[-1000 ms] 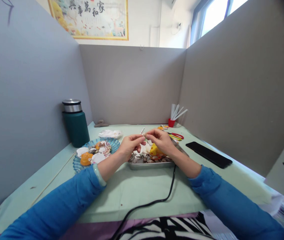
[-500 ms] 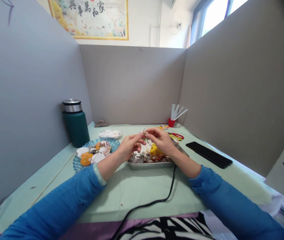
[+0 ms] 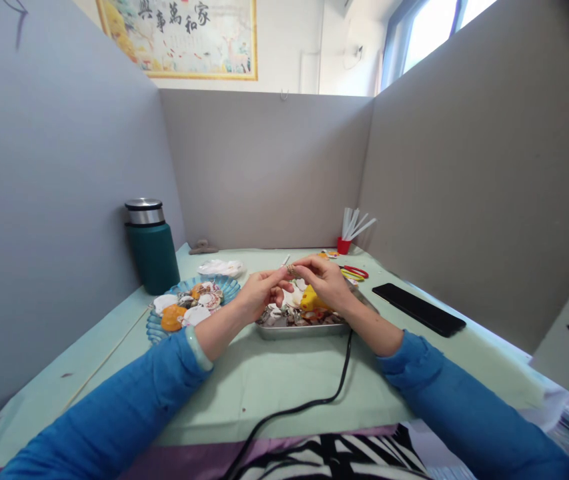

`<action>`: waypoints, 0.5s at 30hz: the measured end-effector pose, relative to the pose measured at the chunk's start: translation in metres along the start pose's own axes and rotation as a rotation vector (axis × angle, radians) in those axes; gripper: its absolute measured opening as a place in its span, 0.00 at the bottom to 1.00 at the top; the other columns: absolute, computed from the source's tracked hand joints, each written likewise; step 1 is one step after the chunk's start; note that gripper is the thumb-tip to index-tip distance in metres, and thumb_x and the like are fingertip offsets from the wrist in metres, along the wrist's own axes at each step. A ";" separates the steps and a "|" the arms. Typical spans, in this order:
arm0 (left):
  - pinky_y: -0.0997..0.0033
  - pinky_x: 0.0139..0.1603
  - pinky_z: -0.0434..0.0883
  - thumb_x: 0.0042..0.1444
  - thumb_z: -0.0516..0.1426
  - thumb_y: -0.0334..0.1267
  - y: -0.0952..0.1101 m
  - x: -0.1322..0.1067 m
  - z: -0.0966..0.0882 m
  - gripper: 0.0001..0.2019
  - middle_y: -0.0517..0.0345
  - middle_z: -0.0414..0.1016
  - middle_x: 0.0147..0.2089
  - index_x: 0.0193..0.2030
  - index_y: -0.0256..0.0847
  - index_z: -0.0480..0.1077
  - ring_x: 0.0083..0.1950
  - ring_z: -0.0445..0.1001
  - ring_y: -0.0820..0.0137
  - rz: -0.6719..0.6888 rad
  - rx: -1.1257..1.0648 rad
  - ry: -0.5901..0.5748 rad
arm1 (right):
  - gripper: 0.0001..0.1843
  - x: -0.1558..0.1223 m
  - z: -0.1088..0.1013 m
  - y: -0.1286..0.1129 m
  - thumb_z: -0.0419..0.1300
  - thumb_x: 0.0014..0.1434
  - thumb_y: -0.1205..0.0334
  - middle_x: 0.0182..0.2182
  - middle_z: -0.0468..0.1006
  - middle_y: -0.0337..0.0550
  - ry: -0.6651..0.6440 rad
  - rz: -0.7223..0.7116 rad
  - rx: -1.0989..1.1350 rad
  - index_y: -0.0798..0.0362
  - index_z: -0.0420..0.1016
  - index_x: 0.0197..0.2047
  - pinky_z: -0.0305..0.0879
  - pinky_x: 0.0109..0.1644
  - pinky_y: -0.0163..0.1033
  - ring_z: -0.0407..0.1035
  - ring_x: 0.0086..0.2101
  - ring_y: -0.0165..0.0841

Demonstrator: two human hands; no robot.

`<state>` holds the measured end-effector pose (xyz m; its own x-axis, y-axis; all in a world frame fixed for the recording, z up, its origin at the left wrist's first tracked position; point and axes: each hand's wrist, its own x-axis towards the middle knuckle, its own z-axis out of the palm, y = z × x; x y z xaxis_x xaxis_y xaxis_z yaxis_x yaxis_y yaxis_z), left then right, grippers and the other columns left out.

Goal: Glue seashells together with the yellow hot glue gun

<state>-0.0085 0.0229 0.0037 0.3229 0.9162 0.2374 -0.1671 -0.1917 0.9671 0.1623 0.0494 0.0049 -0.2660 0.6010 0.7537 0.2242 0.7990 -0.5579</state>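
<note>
Between the fingertips of my left hand (image 3: 263, 291) and my right hand (image 3: 325, 280) is a small brownish seashell (image 3: 291, 269); both hands pinch it, and the fingers hide much of it. Below them lies a metal tray (image 3: 304, 331) holding many shells and shell pieces. A yellow tool (image 3: 311, 299), perhaps a glue gun, rests in the tray, partly covered by my right hand. To the left of my left hand stands a blue scalloped glass dish (image 3: 154, 328) with white, orange and striped shells (image 3: 173, 318).
A green thermos (image 3: 151, 257) stands at the left wall. White sticks (image 3: 351, 225) fill a red cup (image 3: 343, 246) at the back. Red-yellow pliers (image 3: 357, 273) and a black phone (image 3: 418, 309) lie on the right. A black cord (image 3: 309, 404) crosses the front.
The small shell has turned slightly between the fingertips and shows less of its surface. Both hands stay in nearly the same place above the tray.
</note>
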 end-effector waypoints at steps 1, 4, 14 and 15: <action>0.76 0.20 0.60 0.48 0.58 0.54 0.000 0.000 0.000 0.24 0.53 0.73 0.29 0.40 0.32 0.74 0.18 0.63 0.80 0.000 0.002 0.004 | 0.13 0.000 0.000 0.000 0.55 0.58 0.54 0.30 0.76 0.43 -0.003 0.002 0.001 0.54 0.75 0.35 0.64 0.33 0.36 0.69 0.30 0.32; 0.76 0.19 0.59 0.49 0.59 0.53 0.000 -0.001 0.001 0.23 0.53 0.72 0.28 0.39 0.31 0.74 0.17 0.63 0.81 0.004 0.008 0.008 | 0.12 0.000 0.000 0.000 0.55 0.58 0.54 0.30 0.76 0.43 -0.009 0.005 0.005 0.54 0.75 0.35 0.64 0.33 0.36 0.69 0.30 0.32; 0.77 0.18 0.57 0.49 0.59 0.51 0.001 -0.002 0.001 0.20 0.54 0.72 0.29 0.35 0.31 0.74 0.17 0.62 0.81 0.004 0.006 0.017 | 0.11 -0.001 -0.001 0.000 0.56 0.58 0.56 0.27 0.75 0.41 -0.024 0.022 0.025 0.54 0.74 0.34 0.62 0.31 0.35 0.66 0.26 0.29; 0.77 0.18 0.57 0.49 0.59 0.51 0.001 -0.002 0.001 0.20 0.54 0.72 0.28 0.35 0.31 0.74 0.17 0.62 0.81 0.003 0.005 0.018 | 0.11 -0.001 -0.001 0.000 0.56 0.58 0.56 0.27 0.75 0.40 -0.024 0.024 0.027 0.54 0.74 0.34 0.62 0.30 0.35 0.66 0.26 0.29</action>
<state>-0.0085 0.0205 0.0041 0.3058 0.9216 0.2391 -0.1638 -0.1964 0.9667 0.1637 0.0490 0.0049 -0.2836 0.6199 0.7317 0.2054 0.7846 -0.5850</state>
